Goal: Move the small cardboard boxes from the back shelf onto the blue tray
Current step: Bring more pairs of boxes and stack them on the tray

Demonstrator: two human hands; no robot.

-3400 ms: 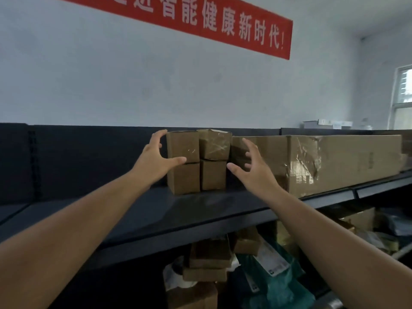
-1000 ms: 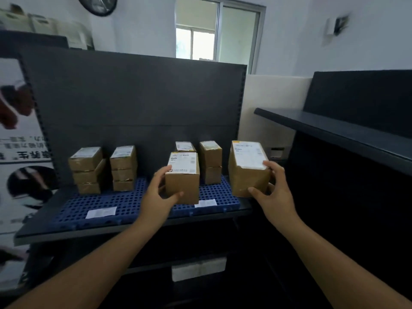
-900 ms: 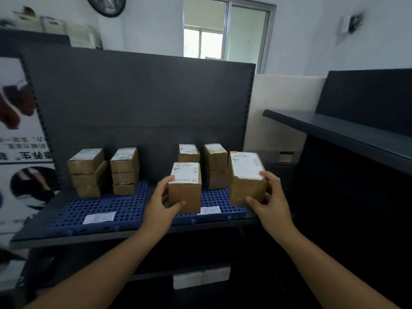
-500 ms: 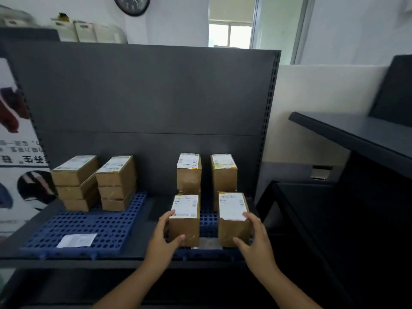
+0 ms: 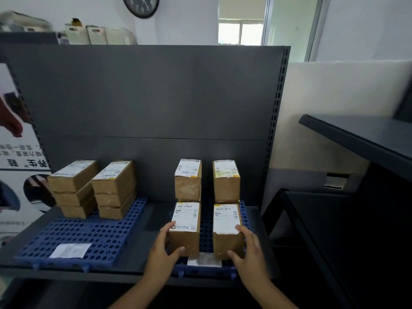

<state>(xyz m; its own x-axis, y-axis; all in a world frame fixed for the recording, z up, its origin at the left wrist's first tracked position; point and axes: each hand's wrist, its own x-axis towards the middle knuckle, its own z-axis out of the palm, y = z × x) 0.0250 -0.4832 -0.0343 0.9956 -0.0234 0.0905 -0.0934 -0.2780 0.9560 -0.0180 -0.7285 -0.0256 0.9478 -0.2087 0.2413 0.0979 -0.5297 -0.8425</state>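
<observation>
Two small labelled cardboard boxes stand side by side at the front of the right blue tray point(image 5: 206, 233). My left hand point(image 5: 162, 250) grips the left box point(image 5: 185, 228) at its left and front faces. My right hand point(image 5: 247, 250) grips the right box point(image 5: 226, 229) at its right and front faces. Both boxes rest upright on the tray with a narrow gap between them. Directly behind them stand two taller stacks of the same kind of box point(image 5: 188, 179) point(image 5: 226, 180), against the dark back panel.
A second blue tray point(image 5: 89, 237) lies to the left, carrying two stacks of flat boxes point(image 5: 93, 188) at its back and a loose white label point(image 5: 70, 250) near its front. A dark shelf point(image 5: 361, 134) juts in at the right. The shelf front edge runs under my wrists.
I turned from the back shelf to this rack carrying a box in each hand. Over the last second both boxes came down and together onto the right tray's front.
</observation>
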